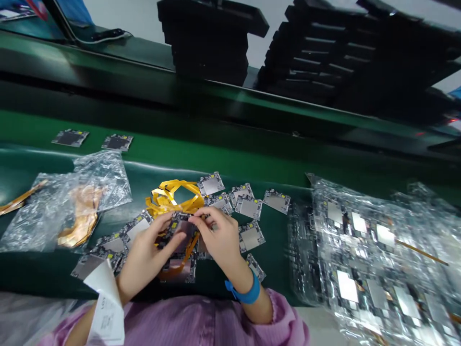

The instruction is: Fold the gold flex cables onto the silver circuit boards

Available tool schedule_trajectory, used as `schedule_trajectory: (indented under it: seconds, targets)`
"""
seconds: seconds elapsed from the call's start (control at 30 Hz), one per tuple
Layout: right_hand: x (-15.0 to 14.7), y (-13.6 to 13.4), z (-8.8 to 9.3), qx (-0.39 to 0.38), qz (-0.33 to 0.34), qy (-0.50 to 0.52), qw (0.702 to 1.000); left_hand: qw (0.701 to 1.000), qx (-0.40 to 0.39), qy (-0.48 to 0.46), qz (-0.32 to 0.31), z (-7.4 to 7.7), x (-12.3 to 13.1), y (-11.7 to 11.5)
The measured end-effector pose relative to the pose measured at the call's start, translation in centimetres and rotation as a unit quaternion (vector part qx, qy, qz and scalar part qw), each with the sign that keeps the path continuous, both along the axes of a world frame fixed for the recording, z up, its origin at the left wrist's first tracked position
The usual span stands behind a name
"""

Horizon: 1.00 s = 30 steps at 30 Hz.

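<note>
My left hand (pixel 147 254) is closed around the left side of a small circuit board (pixel 182 229), thumb across its metal shield. The thumb and fingers of my right hand (pixel 219 238) pinch at the board's upper right edge, on what looks like an orange flat ribbon cable (pixel 189 250). This cable curves down past the board; its pinched end is hidden by my fingers. Just beyond my hands lies a loose bundle of orange ribbon cables (pixel 165 197). Loose circuit boards with silver shields, such as one board (pixel 249 207), lie on both sides and beneath my hands.
Two boards, one of them a dark-faced board (pixel 117 142), lie at the back left. A clear plastic bag (pixel 104 178) with copper-coloured cables is on the left. Clear trays of boards (pixel 382 259) fill the right. Black trays (pixel 212 38) are stacked on the raised shelf behind.
</note>
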State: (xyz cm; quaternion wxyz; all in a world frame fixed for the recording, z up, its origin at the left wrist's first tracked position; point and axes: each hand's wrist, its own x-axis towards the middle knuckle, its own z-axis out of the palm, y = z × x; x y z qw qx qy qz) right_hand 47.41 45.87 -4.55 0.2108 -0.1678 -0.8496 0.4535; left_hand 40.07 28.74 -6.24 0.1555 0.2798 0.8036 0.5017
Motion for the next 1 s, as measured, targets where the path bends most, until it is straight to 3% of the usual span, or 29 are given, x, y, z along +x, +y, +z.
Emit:
schedule_trajectory:
  seconds: [0.17, 0.37, 0.53, 0.63, 0.73, 0.87, 1.0]
  targets:
    - [-0.6, -0.5, -0.5, -0.009, 0.018, -0.026, 0.999, 1.000, 0.012, -0.002, 0.027, -1.1, 1.1, -0.6]
    - [-1.9, -2.0, -1.8, 0.036, 0.069, -0.070, 0.995, 0.992, 0.009, -0.105, 0.071, -2.6, 0.7, -1.7]
    - [-3.9, -2.4, -2.1, 0.119, 0.166, -0.104, 0.973, 0.968, 0.021, -0.183, 0.171, -3.3, -1.4, -4.0]
    - [-6.3, -1.5, -2.2, 0.158, 0.157, -0.156, 0.962, 0.940, 0.045, -0.202, 0.270, -3.4, -3.1, -6.4]
    - [-9.5, -0.3, -3.1, 0.217, 0.153, -0.181, 0.947, 0.926, 0.059, -0.187, 0.321, -3.5, -4.5, -8.4]
    - [-13.1, 0.5, -5.1, 0.277, 0.201, -0.168, 0.924, 0.932, 0.056, -0.184, 0.307, -3.5, -5.2, -9.0]
    - [-14.3, 0.7, -6.1, 0.257, 0.216, -0.144, 0.931, 0.940, 0.049, -0.218, 0.258, -3.0, -5.1, -7.7]
